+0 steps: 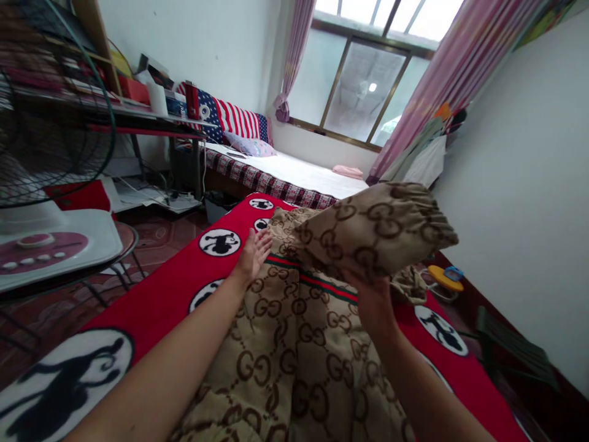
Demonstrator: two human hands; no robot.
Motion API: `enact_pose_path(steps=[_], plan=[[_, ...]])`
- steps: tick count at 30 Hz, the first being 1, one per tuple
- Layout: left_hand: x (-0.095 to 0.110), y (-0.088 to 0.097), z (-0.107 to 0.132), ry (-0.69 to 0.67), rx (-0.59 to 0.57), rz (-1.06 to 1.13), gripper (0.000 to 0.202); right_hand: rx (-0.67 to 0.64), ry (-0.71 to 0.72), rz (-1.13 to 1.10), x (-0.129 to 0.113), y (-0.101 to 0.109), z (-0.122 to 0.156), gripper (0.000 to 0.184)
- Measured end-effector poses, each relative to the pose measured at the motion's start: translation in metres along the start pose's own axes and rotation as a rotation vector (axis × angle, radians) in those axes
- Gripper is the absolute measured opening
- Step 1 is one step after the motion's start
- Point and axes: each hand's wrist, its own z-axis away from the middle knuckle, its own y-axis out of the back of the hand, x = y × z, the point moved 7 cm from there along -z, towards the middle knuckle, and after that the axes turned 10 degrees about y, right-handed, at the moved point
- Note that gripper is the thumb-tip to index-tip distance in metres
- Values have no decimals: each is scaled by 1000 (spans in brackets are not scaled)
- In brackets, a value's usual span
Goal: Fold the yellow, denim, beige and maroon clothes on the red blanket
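A tan jacket (271,313) with brown letter patterns and a green-red stripe lies spread out in front of me. My right hand (370,291) holds up one sleeve (372,227) above the rest of it; the sleeve's gathered end points right, and my fingers are partly hidden behind the cloth. At the jacket's left edge, near the stripe, my left hand (254,253) is open with its fingers stretched out and nothing in it. Beneath the jacket is a red blanket (170,313) with black figures in white circles.
A fan (46,236) on a round stool stands at the left, before a cluttered desk (142,113). Beyond the blanket is a bed (294,169) under a window. A yellow stool (444,278) and a dark folding chair (515,347) are at the right wall.
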Motion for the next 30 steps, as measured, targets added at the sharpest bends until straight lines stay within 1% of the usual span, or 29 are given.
enact_pose_path(steps=[1, 2, 3, 4, 5, 6, 7, 8, 9, 11, 13, 14, 15, 17, 19, 21, 23, 25, 27, 30], plan=[[1, 4, 0, 85, -49, 123, 67, -230, -8, 75, -1, -19, 18, 28], [3, 7, 1, 163, -101, 231, 66, -499, -14, 154, -1, -38, 39, 37], [5, 9, 2, 222, -149, 304, 65, -777, -20, 230, 0, -53, 61, 49], [7, 10, 4, 259, -185, 330, 63, -1022, -23, 291, -1, -63, 81, 62], [9, 10, 6, 283, -214, 331, 61, -1213, -23, 339, -1, -68, 95, 72], [9, 10, 7, 299, -237, 316, 60, -1337, -22, 369, -3, -70, 103, 79], [9, 9, 9, 308, -252, 286, 58, -1398, -27, 380, -6, -71, 104, 80], [9, 7, 9, 306, -254, 241, 56, -1400, -39, 385, -8, -72, 99, 76], [8, 5, 9, 297, -248, 181, 54, -1356, -56, 395, -8, -74, 91, 68], [6, 1, 9, 253, -224, 28, 52, -1190, -84, 455, -4, -78, 70, 49], [4, -4, 8, 186, -203, -151, 55, -1015, -73, 556, 5, -83, 56, 35], [3, -7, 7, 145, -195, -236, 58, -961, -42, 596, 9, -88, 54, 30], [2, -9, 6, 104, -191, -314, 60, -938, 2, 622, 14, -94, 56, 28], [-1, -12, 4, 29, -181, -438, 63, -938, 106, 648, 23, -107, 66, 26], [-3, -14, 3, -20, -166, -499, 62, -943, 213, 638, 29, -115, 80, 29], [-4, -15, 4, -43, -147, -528, 59, -982, 292, 555, 31, -120, 92, 33], [-2, -18, 6, -52, -136, -563, 54, -1073, 351, 413, 30, -125, 104, 32], [3, -25, 4, -41, -150, -637, 52, -1141, 375, 291, 28, -127, 111, 29], [9, -37, -5, -6, -186, -749, 52, -1153, 362, 233, 27, -127, 111, 28], [19, -57, -34, 39, -214, -915, 48, -1182, 326, 231, 24, -128, 111, 18]])
